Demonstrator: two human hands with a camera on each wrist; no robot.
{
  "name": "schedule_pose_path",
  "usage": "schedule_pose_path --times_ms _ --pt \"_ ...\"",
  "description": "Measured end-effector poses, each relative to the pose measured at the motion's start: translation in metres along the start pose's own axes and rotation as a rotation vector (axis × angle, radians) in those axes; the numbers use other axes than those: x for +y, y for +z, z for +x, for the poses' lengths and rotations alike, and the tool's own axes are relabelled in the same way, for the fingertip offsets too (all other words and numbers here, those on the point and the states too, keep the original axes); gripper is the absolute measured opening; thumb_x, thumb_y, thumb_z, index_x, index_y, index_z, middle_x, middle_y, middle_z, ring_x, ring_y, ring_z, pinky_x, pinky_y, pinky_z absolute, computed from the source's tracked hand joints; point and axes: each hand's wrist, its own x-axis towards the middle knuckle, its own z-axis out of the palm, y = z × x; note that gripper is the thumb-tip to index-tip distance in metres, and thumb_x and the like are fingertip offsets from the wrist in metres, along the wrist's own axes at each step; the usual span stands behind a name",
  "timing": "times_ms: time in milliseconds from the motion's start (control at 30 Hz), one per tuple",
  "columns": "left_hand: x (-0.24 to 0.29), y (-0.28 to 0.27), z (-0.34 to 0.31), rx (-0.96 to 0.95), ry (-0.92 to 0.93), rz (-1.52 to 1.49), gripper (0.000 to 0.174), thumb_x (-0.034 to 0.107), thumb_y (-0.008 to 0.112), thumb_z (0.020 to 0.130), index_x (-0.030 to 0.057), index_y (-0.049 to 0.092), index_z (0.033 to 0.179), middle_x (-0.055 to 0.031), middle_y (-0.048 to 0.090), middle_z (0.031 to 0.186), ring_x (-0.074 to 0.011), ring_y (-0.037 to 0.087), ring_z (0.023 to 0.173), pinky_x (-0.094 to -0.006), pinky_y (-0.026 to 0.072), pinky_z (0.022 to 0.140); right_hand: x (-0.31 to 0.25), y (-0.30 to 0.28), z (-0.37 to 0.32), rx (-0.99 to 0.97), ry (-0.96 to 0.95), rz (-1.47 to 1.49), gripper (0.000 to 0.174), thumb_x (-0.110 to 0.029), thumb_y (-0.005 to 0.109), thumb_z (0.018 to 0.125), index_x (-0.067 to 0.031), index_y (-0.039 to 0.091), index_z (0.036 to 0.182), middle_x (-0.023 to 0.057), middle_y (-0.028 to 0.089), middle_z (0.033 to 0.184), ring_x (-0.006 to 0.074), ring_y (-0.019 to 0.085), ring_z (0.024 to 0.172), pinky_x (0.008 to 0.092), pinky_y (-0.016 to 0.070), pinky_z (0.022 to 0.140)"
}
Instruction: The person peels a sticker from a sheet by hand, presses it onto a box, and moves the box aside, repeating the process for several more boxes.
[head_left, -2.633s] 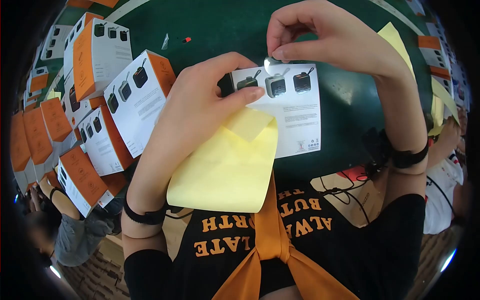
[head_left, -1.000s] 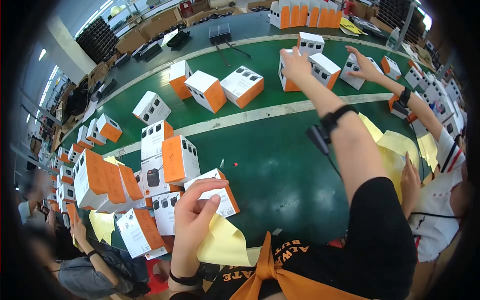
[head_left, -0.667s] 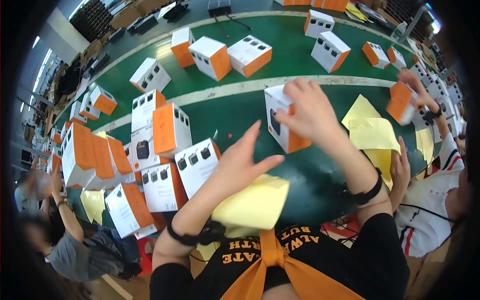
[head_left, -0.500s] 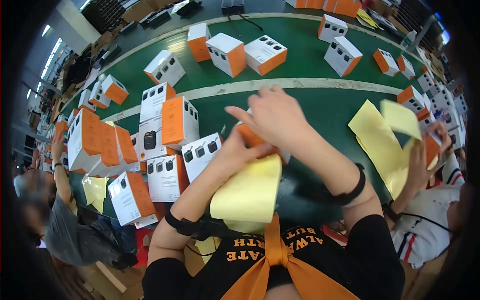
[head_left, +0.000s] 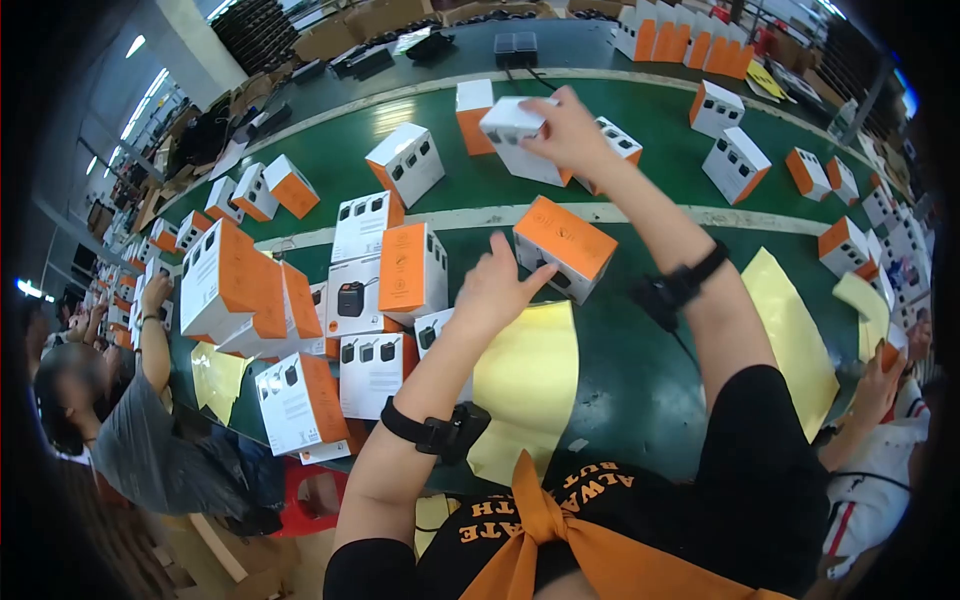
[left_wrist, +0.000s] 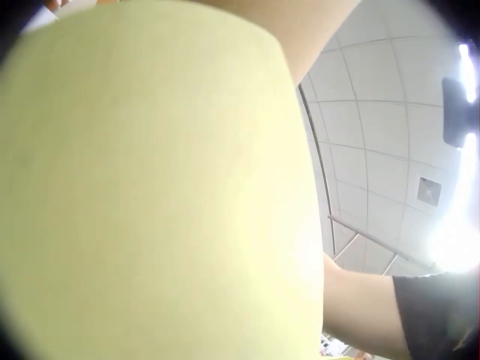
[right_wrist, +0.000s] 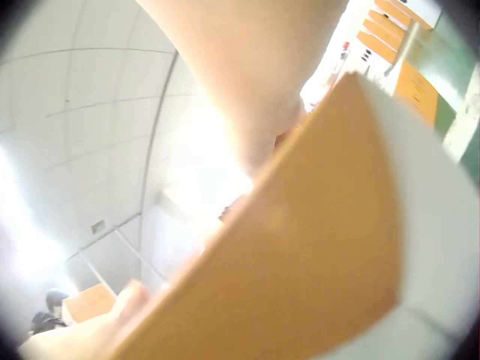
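In the head view my right hand grips a white and orange box on the far green strip. That box's orange side fills much of the right wrist view. My left hand has thumb and forefinger spread beside another box, whose orange face is up; contact between them cannot be told. A yellow sheet hangs from the left hand, its lower fingers apparently curled on it but mostly hidden. The same sheet covers most of the left wrist view.
Stacked boxes stand left of my left hand. More boxes are spread along the far strip, beyond a pale divider. Yellow sheets lie at the right. People sit on both sides, one in grey at left.
My right hand has left the box beside my left hand and reached forward to grip another on the far strip. The yellow sheet has stayed with my left hand, which now has its thumb and forefinger apart.
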Motion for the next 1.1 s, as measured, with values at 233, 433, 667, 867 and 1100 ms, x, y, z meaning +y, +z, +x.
schedule_pose_path --times_ms 233,433,667,867,1100 --pt "0.058 -0.014 -0.014 0.227 0.389 0.276 0.081 0.055 0.063 0.077 0.0153 0.032 0.141 -0.0355 0.043 0.125 -0.0452 0.062 0.086 -0.0464 0.0519 0.075 0.019 -0.161 -0.131 -0.135 0.737 0.748 0.032 -0.034 0.062 0.086 -0.0094 0.06 0.107 -0.0019 0.06 0.09 0.0083 0.059 0.076 0.0232 0.0477 0.063" --pt "0.063 0.011 -0.003 0.042 0.411 0.634 0.079 0.05 0.071 0.069 0.0122 0.041 0.13 -0.0406 0.032 0.132 -0.0435 0.062 0.09 -0.043 0.0518 0.078 0.017 -0.141 -0.198 -0.605 0.748 0.196 0.027 -0.028 0.061 0.086 -0.0039 0.061 0.098 0.0049 0.061 0.091 0.0132 0.058 0.085 0.0284 0.0467 0.079" --pt "0.026 -0.009 -0.069 0.076 0.339 0.692 0.067 0.033 0.077 0.067 0.0013 0.039 0.112 -0.03 0.041 0.128 -0.0427 0.062 0.082 -0.0441 0.0516 0.071 -0.055 -0.071 -0.146 -0.444 -0.155 0.104 0.074 -0.041 0.07 0.077 -0.0073 0.038 0.135 0.0213 0.038 0.137 0.0349 0.033 0.13 0.0412 0.0315 0.106" --pt "-0.015 -0.043 -0.125 -0.018 0.264 0.651 0.065 0.038 0.076 0.07 -0.0008 0.045 0.111 -0.026 0.049 0.122 -0.0411 0.06 0.089 -0.0453 0.0496 0.071 -0.099 -0.014 -0.136 -0.812 -0.124 0.474 0.11 -0.036 0.08 0.062 -0.0163 0.013 0.147 0.0238 0.026 0.139 0.0369 0.031 0.13 0.0382 0.0301 0.108" --pt "-0.059 0.012 -0.144 0.232 0.362 1.041 0.057 0.013 0.055 0.082 0.0217 0.041 0.136 -0.0252 0.045 0.134 -0.0192 0.064 0.048 -0.0306 0.0521 0.044 -0.127 -0.051 -0.145 -0.73 -0.273 0.069 0.092 -0.039 0.072 0.062 -0.0122 0.033 0.14 0.0263 0.04 0.123 0.0415 0.041 0.117 0.0443 0.0357 0.097"
